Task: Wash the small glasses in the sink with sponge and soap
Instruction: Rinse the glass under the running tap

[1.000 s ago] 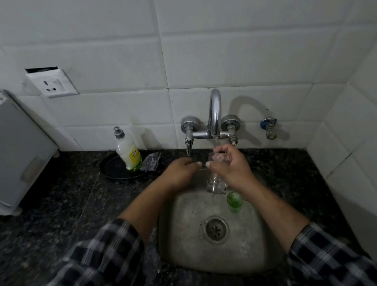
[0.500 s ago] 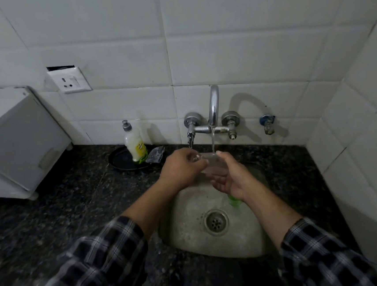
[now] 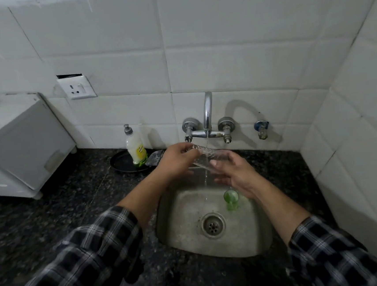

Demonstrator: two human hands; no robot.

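A clear small glass [image 3: 203, 156] lies tilted on its side under the running tap [image 3: 208, 115], over the steel sink [image 3: 187, 237]. My left hand [image 3: 176, 160] grips its left end with curled fingers. My right hand [image 3: 233, 172] cups it from below on the right, fingers loosely bent against it. Water streams down past the glass into the basin. A green small glass [image 3: 231, 199] stands in the sink just under my right wrist. A soap bottle [image 3: 135, 149] stands on a black plate [image 3: 121, 163] left of the tap, with a grey sponge [image 3: 154, 157] beside it.
Dark speckled counter [image 3: 63, 212] surrounds the sink. A white appliance [image 3: 19, 145] stands at the left. A wall socket [image 3: 77, 87] sits above the counter, and a small blue-handled valve [image 3: 261, 129] is right of the tap. Tiled walls close in behind and right.
The clear glass went from upright in my right hand to lying on its side between both hands under the stream. My left hand took hold of its end.
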